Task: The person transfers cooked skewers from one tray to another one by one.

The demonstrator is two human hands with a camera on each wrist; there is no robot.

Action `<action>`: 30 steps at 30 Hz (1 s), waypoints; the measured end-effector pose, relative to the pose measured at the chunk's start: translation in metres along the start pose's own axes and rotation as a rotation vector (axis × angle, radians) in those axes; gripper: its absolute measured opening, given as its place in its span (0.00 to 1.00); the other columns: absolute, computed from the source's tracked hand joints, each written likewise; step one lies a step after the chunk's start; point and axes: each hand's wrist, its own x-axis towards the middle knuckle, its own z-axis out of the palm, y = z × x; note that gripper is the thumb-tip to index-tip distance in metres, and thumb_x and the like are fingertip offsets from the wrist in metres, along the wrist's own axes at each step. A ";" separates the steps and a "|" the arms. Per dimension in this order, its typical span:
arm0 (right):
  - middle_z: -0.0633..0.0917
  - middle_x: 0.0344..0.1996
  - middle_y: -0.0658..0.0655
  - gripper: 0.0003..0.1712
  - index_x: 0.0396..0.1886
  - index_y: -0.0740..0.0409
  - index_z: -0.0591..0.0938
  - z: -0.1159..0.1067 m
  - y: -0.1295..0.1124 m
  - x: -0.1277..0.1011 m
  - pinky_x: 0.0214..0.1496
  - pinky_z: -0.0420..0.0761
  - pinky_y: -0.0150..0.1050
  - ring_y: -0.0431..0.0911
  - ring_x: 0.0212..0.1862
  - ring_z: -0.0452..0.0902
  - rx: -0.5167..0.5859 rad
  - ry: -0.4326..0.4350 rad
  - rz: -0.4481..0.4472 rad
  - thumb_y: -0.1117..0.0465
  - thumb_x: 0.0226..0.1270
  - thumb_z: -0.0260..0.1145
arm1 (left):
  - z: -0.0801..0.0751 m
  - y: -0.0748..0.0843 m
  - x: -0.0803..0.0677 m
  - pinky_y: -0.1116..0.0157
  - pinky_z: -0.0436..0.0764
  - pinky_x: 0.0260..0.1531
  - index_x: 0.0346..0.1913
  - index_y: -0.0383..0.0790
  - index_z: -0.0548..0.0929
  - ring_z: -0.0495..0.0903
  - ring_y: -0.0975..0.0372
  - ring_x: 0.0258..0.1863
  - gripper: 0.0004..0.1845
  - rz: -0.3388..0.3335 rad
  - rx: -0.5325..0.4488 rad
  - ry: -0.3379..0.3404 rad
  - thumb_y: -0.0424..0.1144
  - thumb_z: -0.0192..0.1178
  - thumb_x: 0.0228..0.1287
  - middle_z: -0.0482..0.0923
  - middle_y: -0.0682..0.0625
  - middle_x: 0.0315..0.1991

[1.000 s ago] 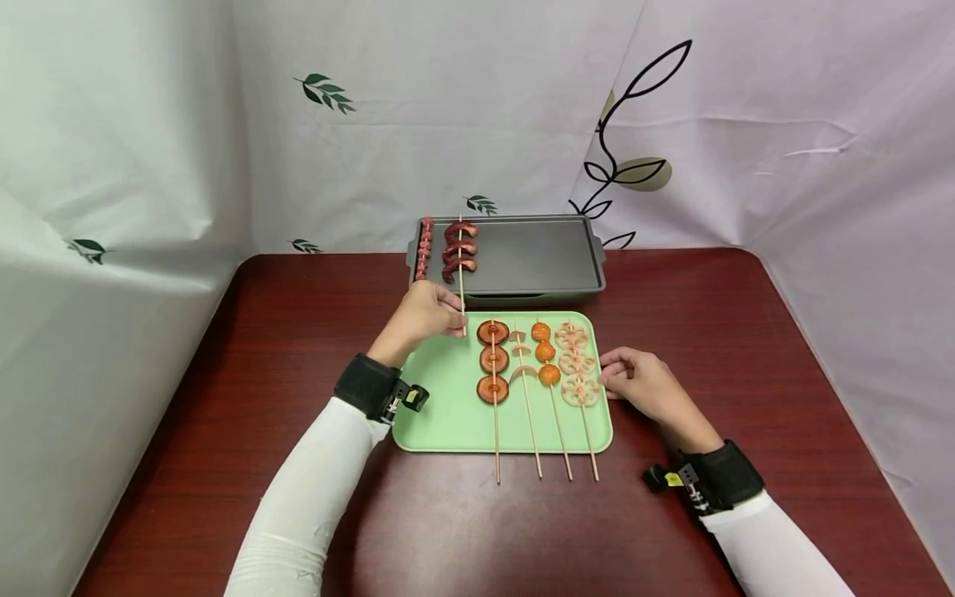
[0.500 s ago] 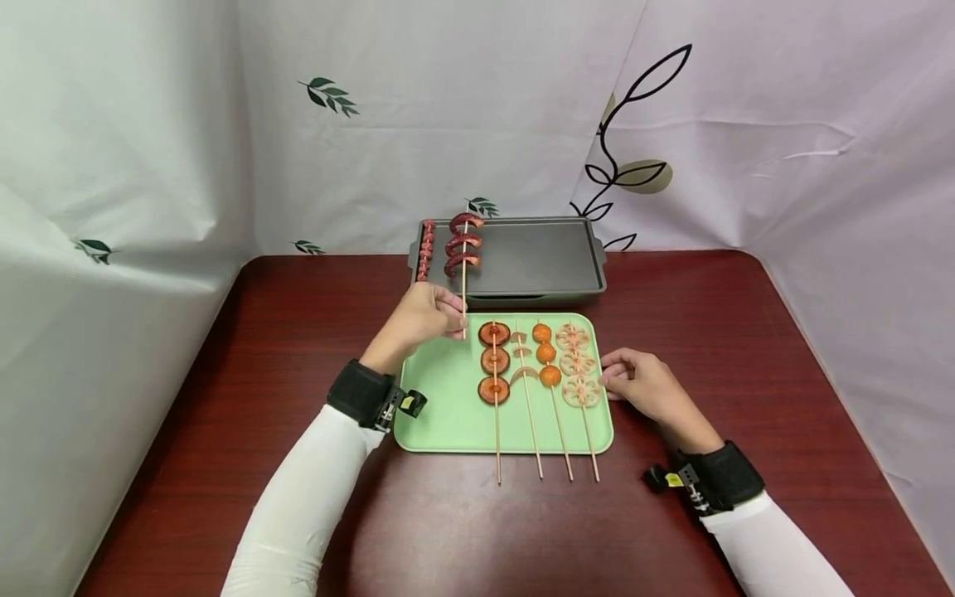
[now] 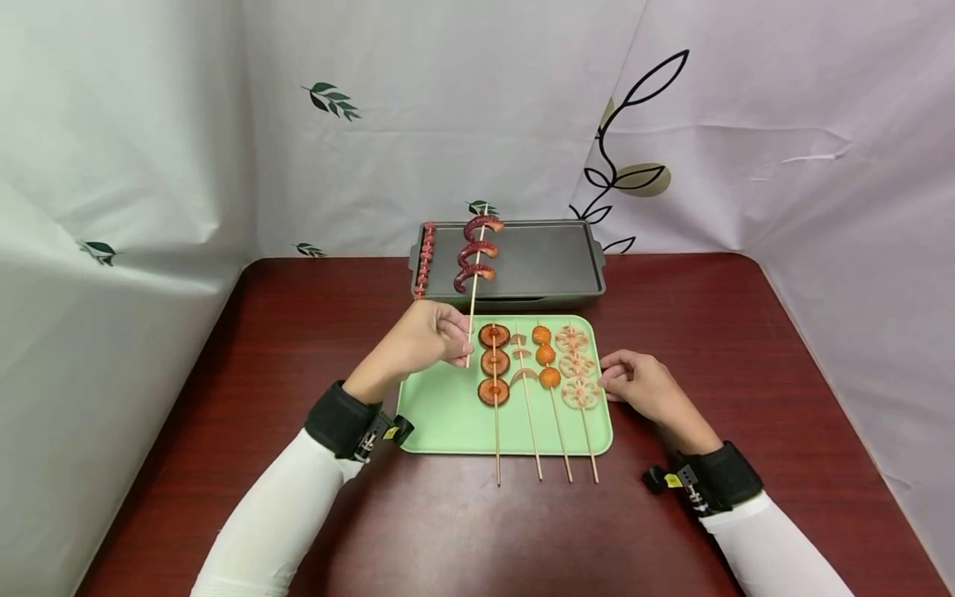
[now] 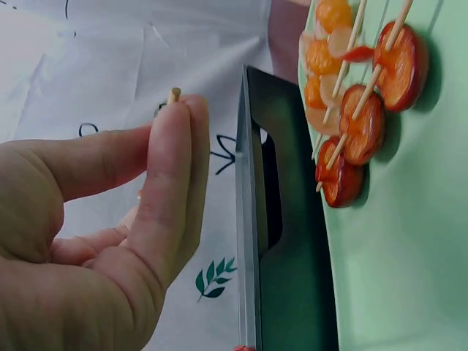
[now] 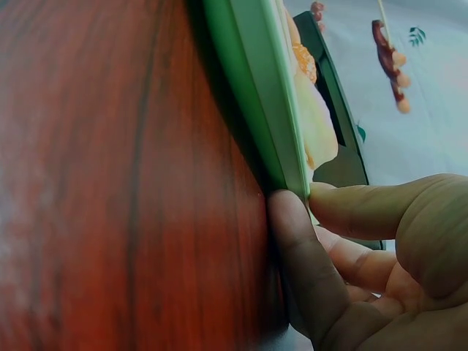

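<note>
Left hand pinches the lower end of a wooden skewer with three curled sausage pieces between thumb and fingers; the left wrist view shows the stick's tip protruding just above the closed fingertips. The skewer is held tilted, its loaded upper part raised over the left portion of the dark grill pan. Right hand rests at the right edge of the green tray, fingers curled against its rim; the right wrist view shows a fingertip touching the rim where it meets the red-brown table.

On the tray, four skewers lie side by side, sticks overhanging the near edge: mushroom slices, pale curved pieces, orange balls, lotus root slices. A further skewer of small red pieces lies along the pan's left edge.
</note>
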 end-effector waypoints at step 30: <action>0.86 0.36 0.62 0.14 0.55 0.71 0.80 -0.002 -0.002 -0.001 0.38 0.90 0.33 0.44 0.37 0.85 0.000 -0.023 -0.006 0.71 0.73 0.64 | 0.037 -0.052 -0.063 0.55 0.92 0.34 0.38 0.23 0.78 0.87 0.60 0.25 0.07 -0.024 -0.034 -0.124 0.14 0.57 0.59 0.83 0.42 0.27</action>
